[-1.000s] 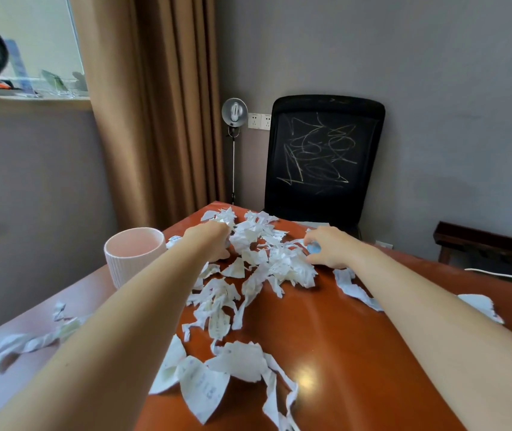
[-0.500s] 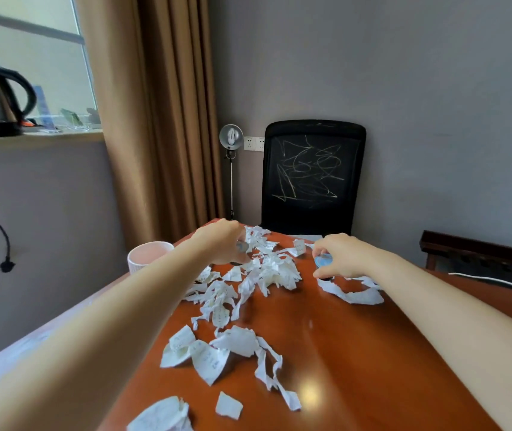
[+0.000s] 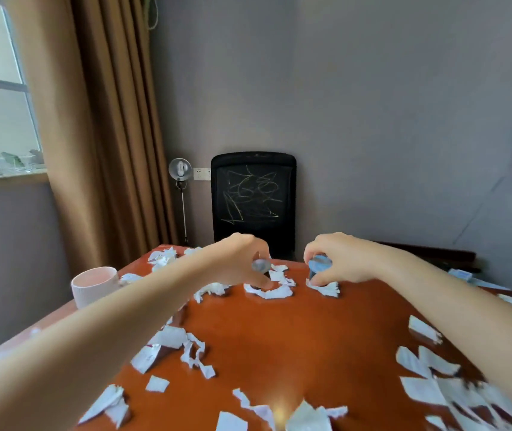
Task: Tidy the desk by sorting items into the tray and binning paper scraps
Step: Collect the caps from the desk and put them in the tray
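Sorting step: left hand [image 3: 239,259] pinches a grey round item [image 3: 260,265], right hand [image 3: 346,259] a blue round item [image 3: 320,263]; next, both likely go to the tray.

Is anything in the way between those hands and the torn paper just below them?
Nothing lies between, but both are occupied: the left hand pinches a small grey round object, the right hand a blue round object, directly above the paper scraps on the desk.
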`<state>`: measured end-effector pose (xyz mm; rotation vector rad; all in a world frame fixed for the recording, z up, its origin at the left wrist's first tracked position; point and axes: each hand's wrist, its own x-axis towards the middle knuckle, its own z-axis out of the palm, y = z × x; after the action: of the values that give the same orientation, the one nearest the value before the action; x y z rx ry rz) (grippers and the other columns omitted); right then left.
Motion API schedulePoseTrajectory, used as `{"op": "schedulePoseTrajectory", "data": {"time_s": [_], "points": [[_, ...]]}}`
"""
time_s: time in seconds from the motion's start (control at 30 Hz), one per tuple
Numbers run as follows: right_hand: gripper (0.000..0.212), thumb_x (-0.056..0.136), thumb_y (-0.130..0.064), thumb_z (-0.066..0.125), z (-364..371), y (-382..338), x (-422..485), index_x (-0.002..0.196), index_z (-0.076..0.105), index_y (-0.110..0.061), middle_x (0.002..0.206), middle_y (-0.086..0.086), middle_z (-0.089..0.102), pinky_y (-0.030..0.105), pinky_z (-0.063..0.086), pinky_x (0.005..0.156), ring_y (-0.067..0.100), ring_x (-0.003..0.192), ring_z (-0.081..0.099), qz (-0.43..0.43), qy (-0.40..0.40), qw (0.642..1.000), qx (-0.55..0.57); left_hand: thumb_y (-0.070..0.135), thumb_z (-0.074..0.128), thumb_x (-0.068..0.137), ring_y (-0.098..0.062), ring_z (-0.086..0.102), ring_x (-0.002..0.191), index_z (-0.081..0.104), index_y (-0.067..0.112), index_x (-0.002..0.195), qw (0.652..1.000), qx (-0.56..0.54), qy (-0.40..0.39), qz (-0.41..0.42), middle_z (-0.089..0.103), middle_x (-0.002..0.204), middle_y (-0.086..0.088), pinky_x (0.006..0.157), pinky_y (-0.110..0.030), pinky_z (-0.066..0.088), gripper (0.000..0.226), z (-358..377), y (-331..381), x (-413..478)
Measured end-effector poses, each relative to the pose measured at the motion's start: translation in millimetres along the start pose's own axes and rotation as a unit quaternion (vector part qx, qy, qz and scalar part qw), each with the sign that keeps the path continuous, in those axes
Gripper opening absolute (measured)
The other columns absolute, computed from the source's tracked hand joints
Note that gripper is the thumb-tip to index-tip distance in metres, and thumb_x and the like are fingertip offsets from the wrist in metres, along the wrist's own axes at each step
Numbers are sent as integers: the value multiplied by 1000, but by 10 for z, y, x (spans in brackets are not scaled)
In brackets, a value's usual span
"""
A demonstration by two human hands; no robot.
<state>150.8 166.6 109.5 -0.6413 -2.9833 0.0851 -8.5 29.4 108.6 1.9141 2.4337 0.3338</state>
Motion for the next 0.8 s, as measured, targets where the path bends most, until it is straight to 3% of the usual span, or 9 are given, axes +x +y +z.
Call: {"op": "schedulePoseTrajectory", "data": {"time_s": [0.13, 0.23, 0.57, 0.7, 0.8], "points": [[36, 85, -39, 65, -170, 304, -573, 117, 57, -27, 109, -8, 49, 20, 42, 72, 10, 95, 49, 31, 3, 999, -8, 39, 70, 79, -17, 59, 86, 60, 21, 109, 999, 0, -7, 50, 61, 99, 2, 66, -23, 50, 37, 70, 614, 86], [37, 80, -44, 68, -252, 620, -936, 113, 58, -30, 110, -9, 52, 31, 52, 80, 14, 96, 55, 61, -2, 998, -12, 44, 72, 75, -17, 62, 82, 62, 22, 100, 997, -4, 0, 83, 62, 93, 4, 72, -32, 56, 34, 176, 1051, 218], [33, 79, -38, 70, -344, 1989, -1992, 107, 60, -23, 109, -6, 55, 39, 49, 88, 19, 101, 54, 189, -19, 982, -25, 47, 65, 80, -16, 64, 82, 65, 20, 101, 981, -32, 5, 191, 66, 95, 2, 72, -34, 58, 35, 624, 2539, 857], [27, 81, -35, 70, -369, 2576, -2302, 102, 60, -22, 102, -7, 52, 30, 44, 80, 16, 98, 51, 238, -15, 971, 4, 44, 65, 82, -16, 60, 83, 60, 20, 106, 973, -48, -3, 227, 61, 96, 5, 68, -29, 55, 34, 826, 3027, 1206], [32, 81, -37, 71, -353, 3001, -2453, 104, 62, -17, 105, -5, 55, 26, 40, 80, 16, 99, 53, 283, 17, 958, 47, 48, 60, 85, -18, 59, 87, 57, 19, 110, 966, -60, 3, 251, 60, 104, 0, 76, -34, 55, 38, 1009, 3364, 1495]]}}
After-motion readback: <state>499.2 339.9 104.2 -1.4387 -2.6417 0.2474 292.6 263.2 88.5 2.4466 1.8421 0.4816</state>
